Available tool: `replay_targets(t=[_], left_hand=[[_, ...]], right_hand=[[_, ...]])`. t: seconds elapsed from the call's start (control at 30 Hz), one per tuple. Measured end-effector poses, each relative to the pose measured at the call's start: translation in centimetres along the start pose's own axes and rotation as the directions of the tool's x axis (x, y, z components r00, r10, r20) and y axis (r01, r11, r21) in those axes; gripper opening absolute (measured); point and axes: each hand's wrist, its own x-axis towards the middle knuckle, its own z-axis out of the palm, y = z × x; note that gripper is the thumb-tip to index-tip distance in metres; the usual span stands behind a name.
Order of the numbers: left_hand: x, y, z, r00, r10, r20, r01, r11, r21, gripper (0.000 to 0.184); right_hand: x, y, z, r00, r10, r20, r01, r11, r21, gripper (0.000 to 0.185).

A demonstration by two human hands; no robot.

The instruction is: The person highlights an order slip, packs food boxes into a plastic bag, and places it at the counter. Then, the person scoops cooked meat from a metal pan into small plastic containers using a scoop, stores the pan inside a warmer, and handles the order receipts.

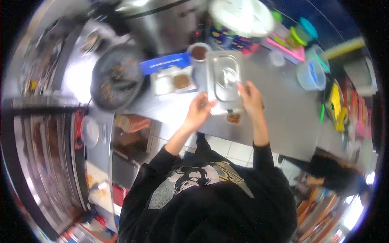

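Note:
A shallow, rectangular stainless steel lid (227, 75) with a rounded recess lies over the steel worktop in front of me. My left hand (198, 112) is closed at its near left corner, thumb and fingers bent around the edge. On the other side, my right hand (252, 100) grips the right edge, fingertips on the rim. Blur hides the exact contact. Just below the lid sits a small portion of brown food (233, 118). Left of it stand an open white box (164, 83) with brown contents and a blue lid flap, and a cup of dark powder (199, 52).
A large dark pan (117, 77) with food bits stands on the left. A big metal pot (162, 30) is behind. Plastic tubs (311, 75) and colourful containers (300, 34) line the right side of the worktop (283, 109). Another person (338, 172) is at lower right.

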Motion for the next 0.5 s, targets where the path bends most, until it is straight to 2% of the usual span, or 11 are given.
replay_targets(t=[0.07,0.13,0.2,0.27,0.4,0.5], left_hand=[[-5.0,0.4,-2.5,0.995,-0.063,-0.082,0.066,0.997,0.035,0.019],[-10.3,1.1,-5.7,0.993,0.029,-0.113,-0.022,0.998,0.059,0.018],[-16.4,1.9,-9.1,0.97,-0.17,-0.172,0.169,0.985,-0.02,0.016],[-23.6,0.6,-13.6,0.901,-0.338,-0.273,0.353,0.936,0.006,0.019],[-39.1,-0.5,-20.9,0.871,-0.27,-0.411,0.255,0.963,-0.092,0.025],[-49.5,-0.5,-26.9,0.868,-0.332,-0.369,0.225,0.926,-0.303,0.031]], right_hand=[[-3.0,0.0,1.6,0.997,-0.006,0.079,0.017,0.99,-0.139,0.025],[-7.4,-3.2,5.1,0.978,-0.026,0.207,0.031,0.999,-0.02,0.022],[-11.3,-2.8,9.3,0.946,-0.066,0.316,0.073,0.997,-0.01,0.022],[-16.3,-2.0,14.7,0.897,-0.105,0.429,0.12,0.993,-0.007,0.023],[-27.2,-4.6,25.2,0.713,-0.168,0.681,0.233,0.972,-0.004,0.023],[-34.6,-7.0,33.4,0.512,-0.252,0.821,0.348,0.935,0.071,0.021]])
